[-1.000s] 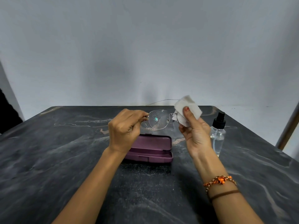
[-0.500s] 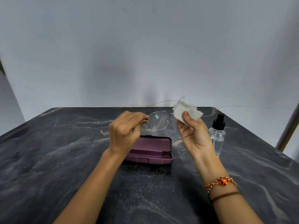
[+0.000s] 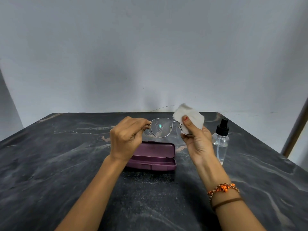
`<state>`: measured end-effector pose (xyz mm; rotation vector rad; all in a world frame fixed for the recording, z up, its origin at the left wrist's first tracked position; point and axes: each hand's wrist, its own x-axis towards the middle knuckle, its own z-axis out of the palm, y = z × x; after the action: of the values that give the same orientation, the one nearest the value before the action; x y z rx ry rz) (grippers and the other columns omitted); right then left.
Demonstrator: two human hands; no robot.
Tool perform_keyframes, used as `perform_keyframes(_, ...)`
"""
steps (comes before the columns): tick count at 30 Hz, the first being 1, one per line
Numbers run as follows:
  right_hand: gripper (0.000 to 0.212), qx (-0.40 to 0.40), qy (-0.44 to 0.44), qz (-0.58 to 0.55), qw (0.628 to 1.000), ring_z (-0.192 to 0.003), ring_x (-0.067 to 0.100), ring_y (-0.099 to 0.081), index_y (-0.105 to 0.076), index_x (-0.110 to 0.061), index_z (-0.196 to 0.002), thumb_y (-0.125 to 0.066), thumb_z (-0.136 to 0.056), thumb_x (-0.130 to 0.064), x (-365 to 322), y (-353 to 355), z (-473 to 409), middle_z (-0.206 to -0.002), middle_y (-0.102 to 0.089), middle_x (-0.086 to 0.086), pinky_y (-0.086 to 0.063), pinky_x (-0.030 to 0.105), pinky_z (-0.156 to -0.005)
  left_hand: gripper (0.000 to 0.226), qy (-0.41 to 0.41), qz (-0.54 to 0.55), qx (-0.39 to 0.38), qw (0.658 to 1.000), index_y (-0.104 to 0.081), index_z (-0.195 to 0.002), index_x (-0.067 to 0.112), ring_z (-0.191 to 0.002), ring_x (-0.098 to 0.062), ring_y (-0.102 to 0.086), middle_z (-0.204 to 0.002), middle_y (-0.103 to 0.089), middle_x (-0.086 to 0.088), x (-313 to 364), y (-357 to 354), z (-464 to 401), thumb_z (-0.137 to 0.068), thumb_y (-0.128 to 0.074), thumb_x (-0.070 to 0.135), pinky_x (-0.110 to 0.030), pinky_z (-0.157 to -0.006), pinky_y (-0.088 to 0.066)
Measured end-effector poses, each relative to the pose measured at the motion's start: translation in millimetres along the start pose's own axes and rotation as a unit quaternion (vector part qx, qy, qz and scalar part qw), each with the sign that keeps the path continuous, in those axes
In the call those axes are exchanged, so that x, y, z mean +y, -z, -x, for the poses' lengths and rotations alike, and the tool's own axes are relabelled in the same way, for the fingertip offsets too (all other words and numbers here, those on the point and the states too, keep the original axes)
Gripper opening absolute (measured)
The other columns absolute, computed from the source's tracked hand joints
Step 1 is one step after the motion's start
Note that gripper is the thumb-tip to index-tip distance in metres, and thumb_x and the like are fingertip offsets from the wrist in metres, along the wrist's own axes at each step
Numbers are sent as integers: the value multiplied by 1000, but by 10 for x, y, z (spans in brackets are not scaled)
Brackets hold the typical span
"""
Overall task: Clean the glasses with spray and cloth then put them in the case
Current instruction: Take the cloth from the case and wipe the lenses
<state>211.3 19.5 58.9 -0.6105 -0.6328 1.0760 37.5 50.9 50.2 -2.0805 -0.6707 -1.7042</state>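
Note:
Thin metal-framed glasses (image 3: 161,127) are held up above the table, the left lens speckled with spray droplets. My left hand (image 3: 126,139) pinches the frame's left hinge. My right hand (image 3: 196,139) grips a white cloth (image 3: 191,116) wrapped over the right lens, thumb pressing on the front. One temple arm sticks out toward the wall. Below the glasses lies a purple hard case (image 3: 155,155), lid shut. A clear spray bottle (image 3: 220,140) with a black nozzle stands just right of my right hand.
A dark marble-patterned table (image 3: 50,164) spans the view, its far edge against a plain grey wall. A slanted wooden post (image 3: 295,130) stands off the right edge. My right wrist wears an orange beaded bracelet and a brown band.
The cloth has shifted slightly over the right lens as my right thumb moved on it. The left hand and glasses stay almost still.

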Motion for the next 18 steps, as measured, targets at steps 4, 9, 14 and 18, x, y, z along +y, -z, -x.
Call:
perform_keyframes(4, 16, -4, -42, -69, 997, -71, 11, -62, -60, -12, -84, -57, -80, 4, 21, 10, -26, -75, -68, 0, -53, 17, -56, 5, 2, -1, 6, 1000, -71, -69, -1, -56, -20, -62, -63, -70, -6, -16, 15, -9, -73, -70, -3, -29, -53, -47)
perform_keyframes(9, 18, -27, -50, -158, 986, -64, 9, -68, -61, -12, -86, -51, -85, 3, 26, 8, -13, -71, -72, 0, -55, 19, -63, 8, -12, -4, 2, 1000, -71, -67, -1, -56, -19, -63, -63, -70, -6, 25, -4, -9, -74, -69, -3, -30, -52, -48)
perform_keyframes(14, 24, -52, -31, -96, 994, -64, 8, -69, -62, -12, -86, -53, -79, 9, 36, 4, -8, -70, -72, -2, -56, 18, -60, 8, 0, -8, 15, 1000, -71, -68, -2, -56, -20, -63, -63, -70, -7, 1, 5, -12, -75, -67, -1, -29, -54, -47)
perform_keyframes(18, 34, -87, -34, -75, 993, -70, 12, -71, -61, -9, -90, -50, -73, 18, 47, -10, -1, -72, -73, 2, -59, 27, -64, 4, 3, -22, 17, 1000, -71, -69, -2, -56, -20, -63, -64, -70, -8, -21, 27, -21, -71, -72, -5, -26, -55, -47)
